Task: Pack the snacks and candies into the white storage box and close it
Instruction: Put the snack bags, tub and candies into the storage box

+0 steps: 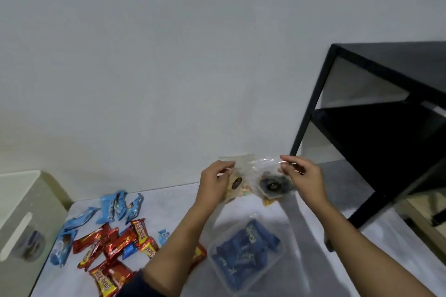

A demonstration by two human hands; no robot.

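Note:
Both hands are raised above the table, each pinching a clear plastic snack bag. My left hand (213, 182) holds a bag of pale snacks (239, 176); my right hand (303, 177) holds a bag with a dark round snack (272, 184). Below them sits a clear plastic tub (217, 243) filled with dark blue wrapped candies (246, 248). Red wrapped bars (111, 248) and light blue packets (113, 207) lie scattered on the left of the table. The white storage box (26, 214) stands at the far left with a slot handle on its side.
A black metal shelf frame (376, 113) stands at the right, its legs on the grey table (311, 212). A pale wall rises directly behind the table.

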